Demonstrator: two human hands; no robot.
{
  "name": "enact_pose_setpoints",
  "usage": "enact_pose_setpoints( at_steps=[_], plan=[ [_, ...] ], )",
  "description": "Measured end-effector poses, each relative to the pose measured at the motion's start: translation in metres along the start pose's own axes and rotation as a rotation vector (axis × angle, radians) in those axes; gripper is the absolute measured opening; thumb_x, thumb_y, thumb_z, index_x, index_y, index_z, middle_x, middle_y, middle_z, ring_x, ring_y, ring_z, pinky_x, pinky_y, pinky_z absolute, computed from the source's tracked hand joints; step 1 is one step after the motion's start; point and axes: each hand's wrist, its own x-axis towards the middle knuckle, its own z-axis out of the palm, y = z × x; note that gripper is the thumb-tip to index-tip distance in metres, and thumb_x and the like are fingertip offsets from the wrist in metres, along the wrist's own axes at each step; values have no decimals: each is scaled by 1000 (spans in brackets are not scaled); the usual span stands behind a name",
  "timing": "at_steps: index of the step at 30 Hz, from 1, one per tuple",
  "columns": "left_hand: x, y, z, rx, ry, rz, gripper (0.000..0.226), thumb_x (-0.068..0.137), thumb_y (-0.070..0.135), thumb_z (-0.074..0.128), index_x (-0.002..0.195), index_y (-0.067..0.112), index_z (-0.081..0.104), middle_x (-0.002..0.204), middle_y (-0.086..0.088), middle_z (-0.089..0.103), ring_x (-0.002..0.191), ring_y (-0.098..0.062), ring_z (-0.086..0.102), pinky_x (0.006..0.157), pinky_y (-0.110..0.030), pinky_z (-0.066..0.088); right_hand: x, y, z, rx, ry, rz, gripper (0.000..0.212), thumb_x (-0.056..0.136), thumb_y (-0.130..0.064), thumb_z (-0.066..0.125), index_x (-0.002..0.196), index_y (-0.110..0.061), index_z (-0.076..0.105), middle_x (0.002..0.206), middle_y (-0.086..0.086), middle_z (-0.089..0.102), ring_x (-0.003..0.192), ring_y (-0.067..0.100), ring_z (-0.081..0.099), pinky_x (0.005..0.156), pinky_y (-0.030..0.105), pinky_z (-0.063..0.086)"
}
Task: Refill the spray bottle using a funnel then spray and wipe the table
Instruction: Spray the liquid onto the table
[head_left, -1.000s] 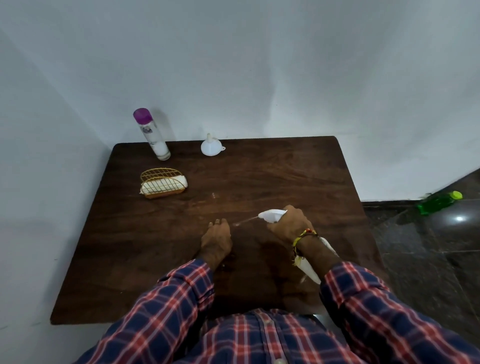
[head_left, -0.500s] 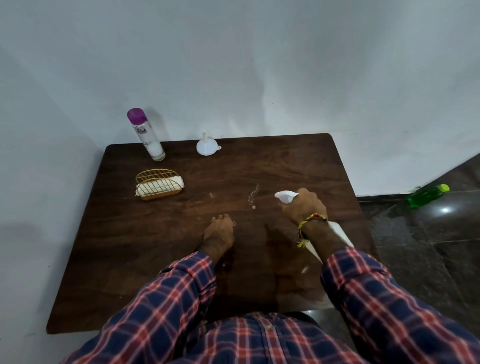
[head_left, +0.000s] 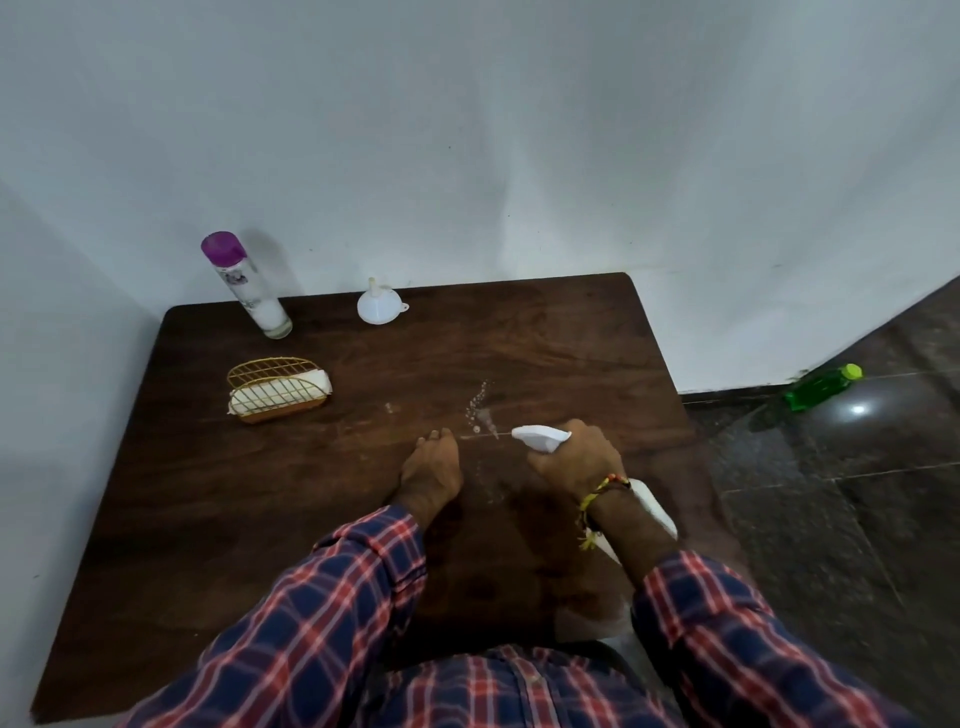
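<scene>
My right hand (head_left: 579, 454) grips a white spray bottle (head_left: 540, 435) over the dark wooden table (head_left: 208, 519), nozzle pointing left. A thin jet leaves the nozzle toward my left hand (head_left: 431, 467), and droplets (head_left: 478, 402) glisten on the wood just beyond. My left hand rests flat on the table with fingers loosely apart and nothing in it. The bottle's white body shows below my right wrist. A white funnel (head_left: 379, 307) stands upside down at the table's far edge. White cloths or tissues sit in a gold wire holder (head_left: 278, 392) at the left.
A tall can with a purple cap (head_left: 244, 286) stands at the far left corner by the wall. A green bottle (head_left: 821, 387) lies on the dark tiled floor to the right. White walls close off the table's far and left sides.
The spray bottle swung right and farther out, then came back a little toward me and now sprays left. A line of droplets has appeared on the wood. My left hand has stayed put.
</scene>
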Motion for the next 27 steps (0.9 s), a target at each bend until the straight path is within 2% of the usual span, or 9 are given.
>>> enact_pose_setpoints(
  at_steps=[2, 4, 8, 11, 13, 17, 20, 24, 27],
  plan=[
    [8, 1, -9, -21, 22, 9, 54, 96, 15, 46, 148, 7, 31, 149, -13, 40, 138, -27, 37, 116, -33, 24, 12, -9, -4, 68, 56, -24, 46, 75, -53, 66, 103, -17, 66, 105, 4, 68, 99, 29, 64, 84, 36, 51],
    [19, 2, -20, -24, 22, -9, 55, 97, 15, 45, 149, 5, 28, 151, -13, 37, 139, -28, 35, 116, -33, 22, 27, -14, -9, 161, 88, -80, 36, 75, -47, 71, 102, -22, 72, 100, 2, 72, 96, 26, 67, 83, 36, 54],
    [45, 3, -38, 2, 25, -66, 63, 97, 22, 52, 151, 7, 24, 155, -12, 32, 141, -27, 32, 116, -34, 25, 62, -17, -21, 412, 151, -179, 29, 73, -35, 79, 97, -20, 76, 89, -1, 76, 86, 19, 71, 80, 35, 58],
    [66, 5, -43, -19, -65, -122, 82, 91, 31, 63, 154, 16, 14, 161, -9, 15, 147, -32, 16, 118, -42, 21, 86, -23, -35, 637, 143, -221, 24, 74, -26, 83, 91, -10, 76, 75, 5, 73, 62, 15, 68, 59, 34, 57],
    [77, 5, -44, 28, -127, -127, 89, 88, 36, 67, 155, 20, 10, 162, -8, 9, 148, -34, 11, 118, -45, 19, 101, -29, -42, 763, 109, -229, 27, 75, -21, 83, 94, -4, 74, 75, 10, 71, 53, 11, 63, 49, 23, 51],
    [92, 7, -39, 215, -183, -117, 90, 88, 35, 68, 155, 17, 10, 161, -13, 12, 145, -33, 21, 118, -41, 20, 141, -40, -48, 855, 84, -221, 36, 74, -22, 84, 101, -2, 72, 82, 13, 70, 62, 14, 64, 52, 19, 50],
    [106, 4, -37, 237, -202, -128, 93, 85, 37, 71, 155, 17, 13, 160, -14, 17, 142, -31, 29, 116, -39, 24, 180, -55, -50, 883, 45, -272, 25, 76, -20, 83, 96, -6, 76, 79, 7, 72, 57, 8, 61, 55, 22, 49],
    [116, 6, -35, 234, -224, -174, 94, 85, 32, 72, 154, 13, 11, 158, -16, 21, 141, -30, 30, 116, -38, 23, 234, -86, -49, 867, 24, -310, 23, 73, -21, 85, 83, -3, 74, 67, 5, 66, 56, 14, 58, 55, 25, 48],
    [121, 1, -29, 228, -244, -166, 97, 85, 34, 72, 155, 16, 7, 160, -15, 11, 143, -34, 24, 117, -43, 21, 274, -102, -37, 839, 0, -378, 25, 67, -27, 88, 84, -13, 76, 80, 2, 74, 68, 19, 66, 70, 35, 55]
  ],
)
